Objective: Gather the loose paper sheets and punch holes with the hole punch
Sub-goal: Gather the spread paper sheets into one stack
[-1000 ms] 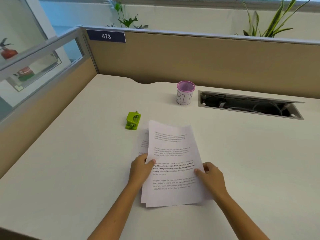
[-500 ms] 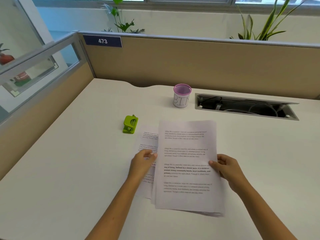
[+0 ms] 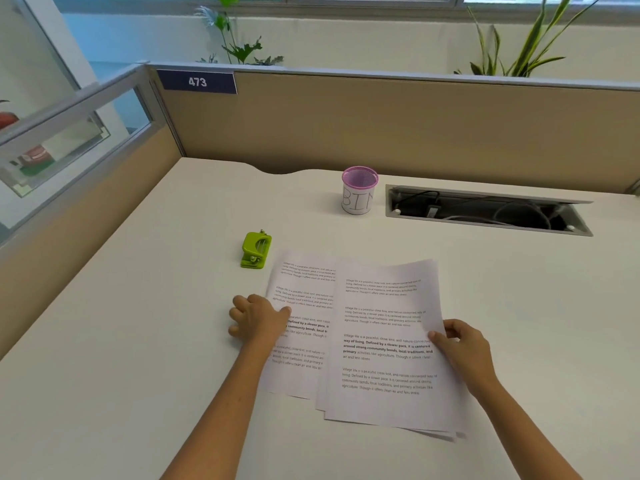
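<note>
We're pinching the paper stack at its 3 o'clock edge with our right hand. Our left hand is lying loosely curled, thumb on the lower sheet. Hole punch is sitting at 11 o'clock from the sheets.

A single head-worn wide-angle camera looked forward and down over the cream-white laminate desk from close range. It faced the tan fabric partition panel at the desk's far edge. No second view existed.
</note>
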Demonstrator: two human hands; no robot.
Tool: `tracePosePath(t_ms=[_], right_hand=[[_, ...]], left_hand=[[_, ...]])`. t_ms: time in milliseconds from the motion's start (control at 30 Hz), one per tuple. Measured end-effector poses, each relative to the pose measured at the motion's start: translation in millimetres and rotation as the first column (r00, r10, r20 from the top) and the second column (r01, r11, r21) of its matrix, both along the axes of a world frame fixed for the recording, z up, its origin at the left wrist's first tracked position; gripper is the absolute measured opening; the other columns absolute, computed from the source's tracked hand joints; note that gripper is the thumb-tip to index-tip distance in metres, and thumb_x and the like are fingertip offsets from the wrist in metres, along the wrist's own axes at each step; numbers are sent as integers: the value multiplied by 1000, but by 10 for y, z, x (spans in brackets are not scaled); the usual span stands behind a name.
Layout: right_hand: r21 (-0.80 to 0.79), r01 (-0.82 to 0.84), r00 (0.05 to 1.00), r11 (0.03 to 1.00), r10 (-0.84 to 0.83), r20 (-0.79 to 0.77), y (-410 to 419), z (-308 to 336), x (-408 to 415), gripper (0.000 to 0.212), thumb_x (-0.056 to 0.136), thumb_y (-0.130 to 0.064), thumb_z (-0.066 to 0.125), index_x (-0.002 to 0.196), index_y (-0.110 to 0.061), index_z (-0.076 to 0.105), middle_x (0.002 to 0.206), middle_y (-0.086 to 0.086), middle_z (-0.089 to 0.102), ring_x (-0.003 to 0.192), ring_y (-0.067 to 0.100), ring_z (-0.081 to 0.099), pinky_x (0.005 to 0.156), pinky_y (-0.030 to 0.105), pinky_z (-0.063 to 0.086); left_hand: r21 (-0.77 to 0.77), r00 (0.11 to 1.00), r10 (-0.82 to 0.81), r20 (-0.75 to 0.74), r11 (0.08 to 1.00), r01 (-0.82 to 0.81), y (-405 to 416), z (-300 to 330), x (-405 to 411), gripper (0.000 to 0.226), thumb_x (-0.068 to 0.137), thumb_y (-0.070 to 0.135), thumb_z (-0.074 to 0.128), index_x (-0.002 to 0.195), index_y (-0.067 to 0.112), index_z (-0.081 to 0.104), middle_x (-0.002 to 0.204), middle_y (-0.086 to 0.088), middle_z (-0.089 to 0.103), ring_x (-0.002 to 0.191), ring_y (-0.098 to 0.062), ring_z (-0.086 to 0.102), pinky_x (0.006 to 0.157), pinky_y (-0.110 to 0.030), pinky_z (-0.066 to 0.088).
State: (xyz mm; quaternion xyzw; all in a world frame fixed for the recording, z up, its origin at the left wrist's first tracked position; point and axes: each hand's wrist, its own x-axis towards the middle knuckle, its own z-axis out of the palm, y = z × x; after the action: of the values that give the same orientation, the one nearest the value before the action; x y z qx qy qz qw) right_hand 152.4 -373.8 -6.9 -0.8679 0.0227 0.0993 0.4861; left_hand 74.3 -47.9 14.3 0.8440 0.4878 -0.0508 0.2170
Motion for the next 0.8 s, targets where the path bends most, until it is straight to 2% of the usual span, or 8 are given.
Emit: tracePosePath(t_ms=[67, 167, 300, 433, 533, 600, 667, 800], right_hand=[[-15, 13, 1000, 1000, -13, 15, -24, -3, -10, 8, 82, -19, 70, 90, -16, 69, 85, -5, 68, 79, 13, 64, 61, 21, 44], [-13, 30, 1000, 999, -30, 8, -66, -18, -19, 6, 81, -20, 71, 86, -18, 68, 83, -6, 69, 79, 14, 65, 60, 22, 45], [-4, 36, 999, 999, -36, 4, -90, -20, -31, 5, 81, -21, 71, 84, -19, 68, 82, -6, 70, 78, 14, 66, 60, 22, 45], [13, 43, 999, 999, -43, -9, -99, -10, -40, 7, 80, -21, 72, 85, -17, 70, 83, -6, 70, 79, 13, 66, 60, 21, 45], [33, 44, 999, 998, -44, -18, -101, 11, -46, 5, 79, -20, 73, 82, -17, 69, 80, -4, 70, 76, 15, 66, 59, 20, 43], [43, 41, 999, 998, -40, -29, -107, 20, -42, 5, 79, -19, 73, 80, -17, 69, 80, -2, 71, 75, 16, 66, 59, 21, 43], [52, 40, 998, 998, -37, -44, -111, 30, -35, 4, 80, -20, 72, 79, -17, 69, 80, -1, 71, 75, 17, 67, 60, 22, 45], [97, 84, 993, 992, -75, -95, -120, 56, -26, 33, 87, -33, 62, 66, -7, 58, 66, 2, 64, 59, 22, 55, 58, 29, 42]], left_hand=[[-36, 999, -9, 42, 999, 10, 21, 18, 14, 61, 80, 42, 67, 119, 4, 41, 124, -16, 44, 113, -32, 47, 91, -45, 42], [-115, 985, -60, 163, 990, 80, 66, 71, 24, 44, 85, 23, 65, 114, 3, 40, 116, -18, 59, 98, -35, 61, 70, -38, 50], [56, 943, -197, 266, 980, 189, 126, 359, 42, 24, 87, 19, 61, 108, 8, 63, 107, -14, 69, 93, -32, 63, 66, -30, 42], [322, 806, -373, 460, 916, 241, 149, 936, 84, 16, 89, 15, 56, 89, 8, 71, 86, -20, 70, 80, -39, 64, 62, -32, 47], [411, 638, -461, 616, 880, 239, 99, 1418, 45, 18, 93, 21, 55, 88, 11, 70, 76, -3, 68, 62, -21, 63, 48, -17, 41], [323, 547, -403, 734, 915, 242, 65, 1668, -3, 15, 90, 26, 59, 94, 18, 71, 79, 10, 66, 64, -7, 63, 52, -8, 40], [128, 509, -288, 811, 937, 326, 67, 1718, -24, 12, 86, 32, 63, 95, 26, 70, 84, 17, 69, 66, -4, 67, 57, -11, 47], [-305, 588, -8, 809, 849, 431, -52, 1302, 109, 4, 83, 17, 68, 81, 19, 70, 74, 8, 75, 66, -11, 70, 69, -32, 54]])
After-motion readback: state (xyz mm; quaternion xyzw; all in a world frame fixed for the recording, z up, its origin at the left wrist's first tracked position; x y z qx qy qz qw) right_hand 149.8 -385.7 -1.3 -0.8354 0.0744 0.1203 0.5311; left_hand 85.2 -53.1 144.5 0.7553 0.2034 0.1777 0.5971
